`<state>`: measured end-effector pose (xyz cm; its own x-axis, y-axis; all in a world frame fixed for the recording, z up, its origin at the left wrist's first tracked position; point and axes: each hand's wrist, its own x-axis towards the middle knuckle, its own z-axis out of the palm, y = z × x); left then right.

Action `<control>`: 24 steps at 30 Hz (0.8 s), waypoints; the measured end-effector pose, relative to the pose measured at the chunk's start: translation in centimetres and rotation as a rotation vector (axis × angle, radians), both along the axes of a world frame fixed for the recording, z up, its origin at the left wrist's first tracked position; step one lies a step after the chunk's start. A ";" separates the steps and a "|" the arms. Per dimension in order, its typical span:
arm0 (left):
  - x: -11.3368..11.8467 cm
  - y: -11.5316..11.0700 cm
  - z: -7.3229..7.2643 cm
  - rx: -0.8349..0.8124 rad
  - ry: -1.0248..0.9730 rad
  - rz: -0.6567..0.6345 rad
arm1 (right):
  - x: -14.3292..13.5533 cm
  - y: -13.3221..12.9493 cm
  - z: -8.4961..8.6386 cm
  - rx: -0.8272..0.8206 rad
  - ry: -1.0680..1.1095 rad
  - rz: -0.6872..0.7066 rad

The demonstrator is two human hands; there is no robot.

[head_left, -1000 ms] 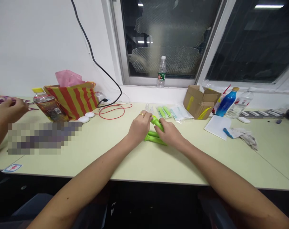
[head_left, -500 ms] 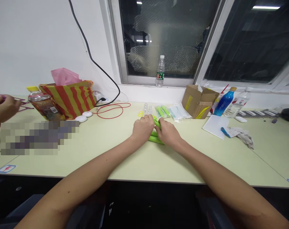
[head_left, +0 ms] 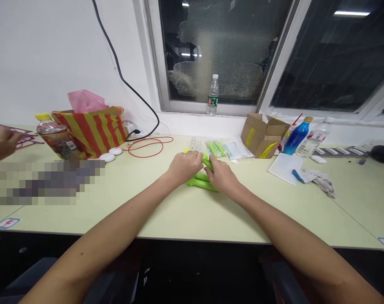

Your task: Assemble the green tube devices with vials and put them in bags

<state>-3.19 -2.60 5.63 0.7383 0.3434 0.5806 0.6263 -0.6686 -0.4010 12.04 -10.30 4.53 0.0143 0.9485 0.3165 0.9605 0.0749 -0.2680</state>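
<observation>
Both my hands meet over the middle of the pale table. My left hand (head_left: 187, 166) and my right hand (head_left: 222, 173) are closed around a bright green item (head_left: 206, 161), mostly covered by the fingers. Below it lie long green pieces (head_left: 201, 182), which reach from under my left hand to my right palm. Behind my hands are a clear packet with green pieces (head_left: 215, 147), small clear plastic parts (head_left: 193, 142) and a small yellow piece (head_left: 186, 150). To their right lies a clear bag with white and pale blue contents (head_left: 238, 149).
A cardboard box (head_left: 263, 135), blue bottle (head_left: 298, 136), white sheet (head_left: 282, 169) and glove (head_left: 320, 181) are right. Left are a striped bag (head_left: 93, 131), brown drink bottle (head_left: 60, 137), red cord (head_left: 146, 147) and another person's hand (head_left: 2, 145).
My left hand has shifted slightly left, and more of the lower green pieces shows beneath it. My right hand has hardly moved. The other person's hand has moved left.
</observation>
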 end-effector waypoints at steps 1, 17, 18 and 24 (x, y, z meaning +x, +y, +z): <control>-0.2 0.0 0.1 0.001 -0.043 0.001 | 0.1 0.1 0.1 -0.009 -0.004 -0.020; -0.2 -0.9 -0.3 -0.171 -0.449 -0.222 | -0.3 -0.7 0.3 0.118 -0.019 -0.029; -0.1 -0.9 -0.5 -0.171 -0.467 -0.227 | -0.3 -0.6 0.2 0.129 -0.014 -0.029; 0.2 -1.1 -0.9 -0.198 -0.620 -0.292 | -0.1 -0.4 -0.1 0.185 0.002 -0.031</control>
<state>-3.02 -3.65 4.72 0.3703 0.3239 0.8706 0.4838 -0.8673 0.1169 11.96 -10.69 4.45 0.0436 0.8732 0.4854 0.9625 0.0935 -0.2545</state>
